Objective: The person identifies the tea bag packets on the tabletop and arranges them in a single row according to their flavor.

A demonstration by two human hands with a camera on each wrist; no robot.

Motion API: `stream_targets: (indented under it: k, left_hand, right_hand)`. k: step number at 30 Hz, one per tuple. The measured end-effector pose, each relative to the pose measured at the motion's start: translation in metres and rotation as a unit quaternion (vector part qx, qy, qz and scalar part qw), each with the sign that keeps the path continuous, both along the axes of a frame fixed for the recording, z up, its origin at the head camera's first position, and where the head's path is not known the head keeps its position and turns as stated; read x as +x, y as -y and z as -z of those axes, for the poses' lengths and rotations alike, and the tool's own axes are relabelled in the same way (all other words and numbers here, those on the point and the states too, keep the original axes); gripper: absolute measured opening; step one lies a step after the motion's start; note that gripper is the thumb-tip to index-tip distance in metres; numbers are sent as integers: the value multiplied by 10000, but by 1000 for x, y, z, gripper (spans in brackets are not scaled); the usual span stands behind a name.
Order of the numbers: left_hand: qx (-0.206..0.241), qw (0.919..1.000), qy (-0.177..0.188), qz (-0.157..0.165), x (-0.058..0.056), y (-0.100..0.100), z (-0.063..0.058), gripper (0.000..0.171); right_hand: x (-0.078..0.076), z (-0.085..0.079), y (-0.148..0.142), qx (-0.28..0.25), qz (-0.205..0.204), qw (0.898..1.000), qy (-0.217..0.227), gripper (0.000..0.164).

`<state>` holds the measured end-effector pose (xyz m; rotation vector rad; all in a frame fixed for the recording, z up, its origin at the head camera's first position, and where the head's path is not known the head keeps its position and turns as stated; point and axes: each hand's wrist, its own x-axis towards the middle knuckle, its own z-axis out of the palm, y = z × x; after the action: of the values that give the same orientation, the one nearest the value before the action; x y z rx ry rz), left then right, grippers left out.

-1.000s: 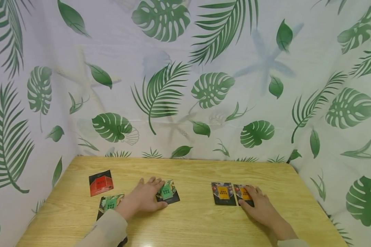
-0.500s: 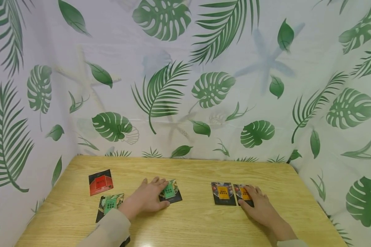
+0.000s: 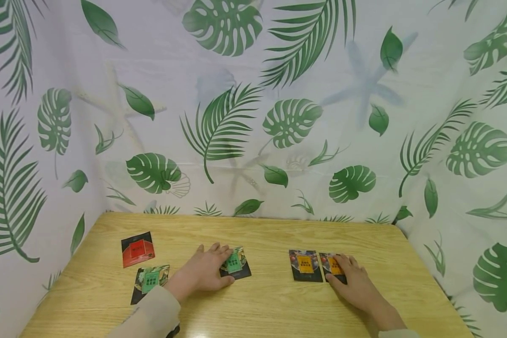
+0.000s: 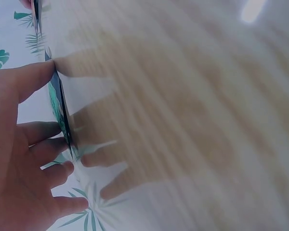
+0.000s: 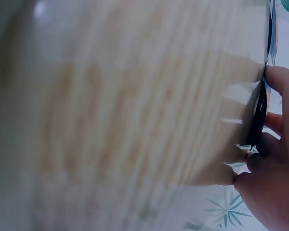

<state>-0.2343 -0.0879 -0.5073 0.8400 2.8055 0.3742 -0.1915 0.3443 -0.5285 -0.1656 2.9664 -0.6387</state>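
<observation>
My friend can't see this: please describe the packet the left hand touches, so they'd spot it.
On the wooden table, find the left hand, left of centre. It rests on a dark packet with a green label. Unlike the other green-labelled packet, further left by the sleeve, this one has a hand on it.

The person wears a cream left sleeve (image 3: 152, 314), at the left part of the tabletop (image 3: 270, 305). It is long, wide at its open end and mostly plain, with a faint greyish mark (image 3: 131, 315) on its upper side, too small to tell as print or crease. A small dark piece (image 3: 174, 331) shows at the cuff's underside; what it is cannot be told. The right sleeve (image 3: 399, 334), towards the tabletop's right edge, shows only as a pale, off-white strip of cuff. Past the cuffs, the left hand (image 3: 207, 271) and right hand (image 3: 355, 284) are bare.
</observation>
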Motion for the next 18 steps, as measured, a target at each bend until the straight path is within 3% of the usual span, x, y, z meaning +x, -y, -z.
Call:
stream_targets:
  k: [18]
  left_hand:
    - [39, 9999, -65, 153, 1, -10, 1, 79]
  right_hand:
    - [1, -4, 2, -16, 20, 10000, 59, 77]
